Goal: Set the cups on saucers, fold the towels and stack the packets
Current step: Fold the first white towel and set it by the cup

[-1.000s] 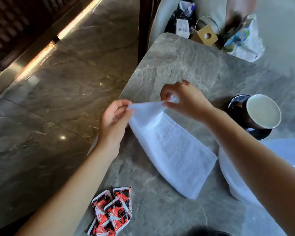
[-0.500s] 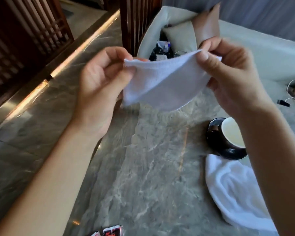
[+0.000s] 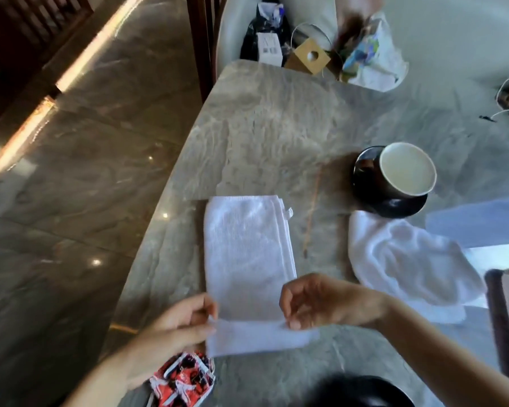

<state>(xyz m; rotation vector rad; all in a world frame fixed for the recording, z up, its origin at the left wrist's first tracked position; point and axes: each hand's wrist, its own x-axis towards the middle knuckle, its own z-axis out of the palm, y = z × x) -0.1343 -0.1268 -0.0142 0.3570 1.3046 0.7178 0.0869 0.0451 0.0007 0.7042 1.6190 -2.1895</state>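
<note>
A white towel (image 3: 247,257) lies flat and folded lengthwise on the grey marble table (image 3: 276,118). My left hand (image 3: 174,327) pinches its near left corner, and my right hand (image 3: 321,301) pinches its near right edge. A second white towel (image 3: 409,265) lies crumpled to the right. Behind that one, a dark cup with a pale inside (image 3: 406,168) stands on a dark saucer (image 3: 394,207). Red, white and black packets (image 3: 182,380) lie in a loose pile at the near left edge, partly under my left wrist.
A thin wooden stick (image 3: 312,212) lies between the towels. A bag (image 3: 373,57), a small cardboard box (image 3: 307,55) and dark clutter sit on a seat past the far edge. A dark round object (image 3: 362,392) shows at the bottom. The table's left edge drops to the polished floor.
The towel was held up in the air between both hands; it now lies flat on the table, with both hands at its near end.
</note>
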